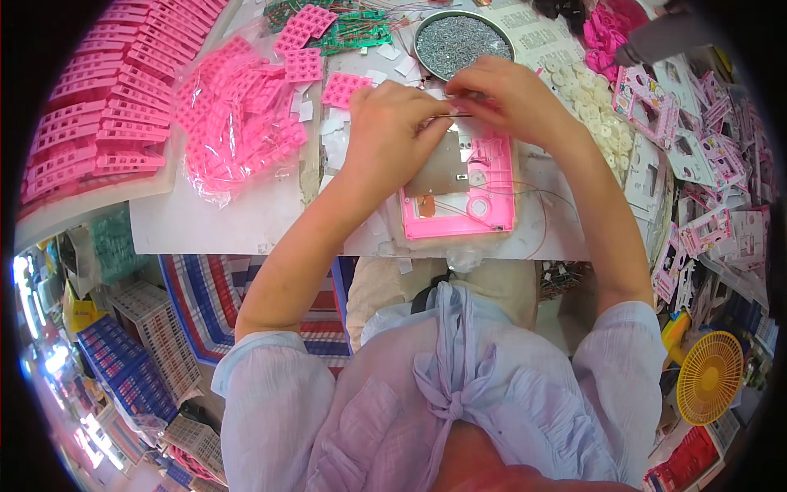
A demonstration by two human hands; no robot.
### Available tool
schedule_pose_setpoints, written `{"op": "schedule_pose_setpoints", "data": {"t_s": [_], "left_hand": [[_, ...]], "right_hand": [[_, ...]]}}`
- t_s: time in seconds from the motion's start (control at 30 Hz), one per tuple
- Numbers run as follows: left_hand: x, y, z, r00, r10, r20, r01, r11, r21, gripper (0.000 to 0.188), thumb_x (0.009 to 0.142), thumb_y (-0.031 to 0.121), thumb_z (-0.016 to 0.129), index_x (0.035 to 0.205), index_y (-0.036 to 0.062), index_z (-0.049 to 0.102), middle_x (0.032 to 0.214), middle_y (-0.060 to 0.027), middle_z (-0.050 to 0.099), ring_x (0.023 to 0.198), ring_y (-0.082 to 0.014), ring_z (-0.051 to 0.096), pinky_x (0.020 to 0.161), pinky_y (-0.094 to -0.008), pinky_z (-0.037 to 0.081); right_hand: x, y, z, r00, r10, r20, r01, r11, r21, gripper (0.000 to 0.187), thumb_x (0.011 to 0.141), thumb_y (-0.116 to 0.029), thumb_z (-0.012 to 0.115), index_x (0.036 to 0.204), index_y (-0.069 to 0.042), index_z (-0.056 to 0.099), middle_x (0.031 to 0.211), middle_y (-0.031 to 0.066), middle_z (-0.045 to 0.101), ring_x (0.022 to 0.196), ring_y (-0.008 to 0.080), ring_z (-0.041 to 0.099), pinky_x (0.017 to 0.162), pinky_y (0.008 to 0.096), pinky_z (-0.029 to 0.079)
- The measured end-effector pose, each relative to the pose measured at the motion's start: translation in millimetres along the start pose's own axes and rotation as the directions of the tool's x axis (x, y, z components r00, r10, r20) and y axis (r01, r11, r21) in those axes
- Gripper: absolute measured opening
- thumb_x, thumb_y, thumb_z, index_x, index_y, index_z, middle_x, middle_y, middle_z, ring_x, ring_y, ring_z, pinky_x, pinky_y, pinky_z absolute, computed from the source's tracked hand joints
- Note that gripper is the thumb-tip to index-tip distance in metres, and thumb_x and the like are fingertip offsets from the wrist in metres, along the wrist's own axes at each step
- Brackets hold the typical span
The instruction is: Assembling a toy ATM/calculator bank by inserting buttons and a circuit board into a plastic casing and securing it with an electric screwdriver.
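Pink casing (452,215) x1, L hand (398,131) pinching 1 thin strip (459,116), R hand (502,94): can't tell

I see pale lilac-blue blouse (508,361), light and crinkled.
From my distant seat, I can note a knotted tie (457,406) at the chest and soft ruffles (541,410) beside it. The left sleeve (275,402) and the right sleeve (627,353) are wide and end near the elbows; below them, left hand (398,131) and right hand (512,98) are bare. The trousers (381,299) are beige, with a dark strap (421,300) lying near the waist.
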State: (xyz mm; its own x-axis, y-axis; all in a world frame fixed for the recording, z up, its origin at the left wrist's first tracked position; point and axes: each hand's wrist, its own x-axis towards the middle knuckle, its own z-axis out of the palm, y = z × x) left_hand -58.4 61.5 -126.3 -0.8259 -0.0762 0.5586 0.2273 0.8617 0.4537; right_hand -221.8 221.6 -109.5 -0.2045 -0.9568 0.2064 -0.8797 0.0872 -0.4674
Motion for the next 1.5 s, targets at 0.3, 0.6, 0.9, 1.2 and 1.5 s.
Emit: {"op": "schedule_pose_setpoints", "data": {"t_s": [0.3,0.6,0.9,1.2,1.5], "left_hand": [[-9.7,6.9,1.3,0.965,-0.261,0.021,0.261,0.958,-0.120,0.011,0.087,0.018,0.073,0.095,0.0104,0.074,0.086,-0.0006,0.072,0.084,-0.0168,0.064,0.087,-0.0378,0.037],[7.3,7.4,-1.7,0.978,-0.020,0.208,0.014,1.000,0.027,0.006,0.083,0.017,0.072,0.084,0.0124,0.069,0.085,0.0022,0.066,0.092,-0.0203,0.061,0.093,-0.0459,0.036],[40.4,15.6,12.5,0.757,0.228,0.613,-0.411,0.895,0.175,0.005,0.076,0.017,0.070,0.080,0.0125,0.070,0.083,-0.0030,0.066,0.094,-0.0225,0.060,0.095,-0.0388,0.041],[69.8,14.0,13.4,0.638,-0.179,0.749,-0.012,0.970,0.242,0.017,0.078,0.023,0.078,0.082,0.0071,0.074,0.085,-0.0134,0.072,0.087,-0.0336,0.070,0.074,-0.0457,0.055],[80.2,3.3,8.4,0.593,-0.093,0.799,0.008,0.994,0.110,0.014,0.081,0.018,0.070,0.076,0.0039,0.071,0.072,-0.0146,0.069,0.073,-0.0326,0.069,0.067,-0.0437,0.053]], "right_hand": [[-12.8,-37.3,1.4,0.999,0.048,-0.024,-0.053,0.943,-0.330,0.015,0.080,-0.012,0.068,0.093,-0.005,0.068,0.095,0.0111,0.066,0.090,0.0312,0.065,0.076,0.0420,0.055],[-57.3,-93.1,15.5,0.960,0.278,-0.019,-0.276,0.943,-0.188,0.014,0.078,-0.011,0.070,0.087,-0.002,0.065,0.089,0.0141,0.061,0.087,0.0332,0.063,0.073,0.0447,0.054],[-57.1,-97.4,22.9,0.936,0.263,-0.235,-0.323,0.906,-0.274,0.012,0.077,-0.006,0.067,0.088,-0.003,0.064,0.089,0.0109,0.060,0.089,0.0299,0.060,0.070,0.0442,0.052],[-53.2,-85.7,14.1,0.945,0.323,-0.049,-0.322,0.895,-0.308,0.016,0.078,-0.004,0.066,0.094,-0.004,0.063,0.090,0.0118,0.065,0.089,0.0315,0.062,0.078,0.0410,0.052],[-49.3,-42.9,32.2,0.936,0.170,-0.310,-0.196,0.979,-0.056,0.014,0.084,-0.013,0.073,0.093,-0.004,0.068,0.110,0.0089,0.064,0.104,0.0319,0.053,0.089,0.0411,0.048]]}}
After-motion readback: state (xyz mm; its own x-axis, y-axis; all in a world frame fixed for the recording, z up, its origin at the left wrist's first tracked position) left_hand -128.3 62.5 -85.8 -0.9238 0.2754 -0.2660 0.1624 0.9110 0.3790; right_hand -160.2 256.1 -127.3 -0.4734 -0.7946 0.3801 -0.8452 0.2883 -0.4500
